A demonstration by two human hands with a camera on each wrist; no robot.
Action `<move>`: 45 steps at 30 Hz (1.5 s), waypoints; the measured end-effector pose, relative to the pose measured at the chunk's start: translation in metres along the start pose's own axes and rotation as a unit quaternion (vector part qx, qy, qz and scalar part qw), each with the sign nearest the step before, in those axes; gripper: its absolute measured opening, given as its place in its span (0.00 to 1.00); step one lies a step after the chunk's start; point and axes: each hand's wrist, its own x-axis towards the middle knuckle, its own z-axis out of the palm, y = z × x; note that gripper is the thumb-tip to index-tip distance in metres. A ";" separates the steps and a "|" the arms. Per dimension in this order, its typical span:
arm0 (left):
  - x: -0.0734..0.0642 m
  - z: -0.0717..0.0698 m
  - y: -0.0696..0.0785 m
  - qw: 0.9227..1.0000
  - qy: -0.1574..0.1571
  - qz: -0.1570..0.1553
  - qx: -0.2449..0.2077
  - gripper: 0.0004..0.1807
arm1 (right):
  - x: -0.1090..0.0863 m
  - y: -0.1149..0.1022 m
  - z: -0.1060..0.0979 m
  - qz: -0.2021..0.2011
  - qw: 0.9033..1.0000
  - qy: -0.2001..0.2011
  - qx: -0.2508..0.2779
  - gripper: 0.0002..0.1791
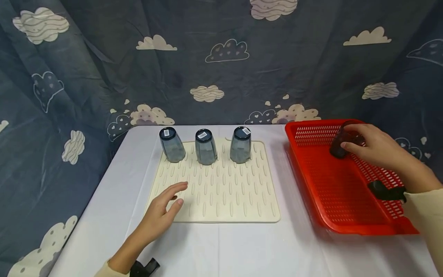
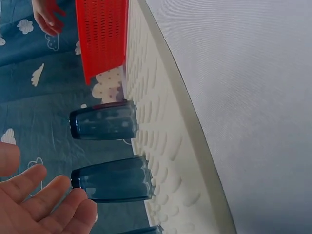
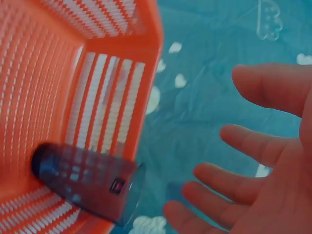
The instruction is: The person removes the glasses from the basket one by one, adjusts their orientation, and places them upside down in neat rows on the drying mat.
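Note:
Inside the red basket (image 1: pixel 340 207), a dark tinted drinking glass (image 3: pixel 87 180) leans in the far right corner, base down and rim up. My right hand (image 1: pixel 375 148) reaches over it, overlapping the glass in the head view; the right wrist view has the fingers (image 3: pixel 229 187) spread and apart from its rim. Three blue-grey glasses stand upside down along the far part of a cream drying mat (image 1: pixel 225 200): a left glass (image 1: pixel 173 146), a middle glass (image 1: pixel 205 148) and a right glass (image 1: pixel 240 146). Above the mat's near left side, my left hand (image 1: pixel 159 215) holds nothing, its fingers relaxed.
A white cloth covers the table (image 1: pixel 249 250). The basket's perforated walls rise at the right of the mat. Behind the table hangs a dark blue curtain (image 1: pixel 221 77) with cloud prints. Labels show on the bases of the upturned glasses.

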 end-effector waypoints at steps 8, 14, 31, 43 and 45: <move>-0.005 0.000 -0.005 1.000 0.011 0.014 0.001 0.20 | 0.031 0.039 -0.012 0.033 0.999 0.009 -0.042 0.34; -0.007 0.003 -0.004 1.000 0.001 0.002 -0.001 0.21 | 0.047 0.060 -0.021 0.067 0.995 0.009 -0.072 0.38; -0.004 -0.001 0.001 0.997 0.040 -0.053 -0.033 0.22 | 0.056 0.088 0.005 0.116 0.989 -0.090 0.021 0.58; -0.005 0.003 0.000 0.995 0.045 -0.060 -0.065 0.23 | 0.061 0.097 0.016 0.148 0.988 -0.032 0.028 0.60; -0.005 0.004 0.000 0.995 0.044 -0.064 -0.067 0.23 | 0.063 0.097 0.018 0.153 0.987 -0.030 0.039 0.59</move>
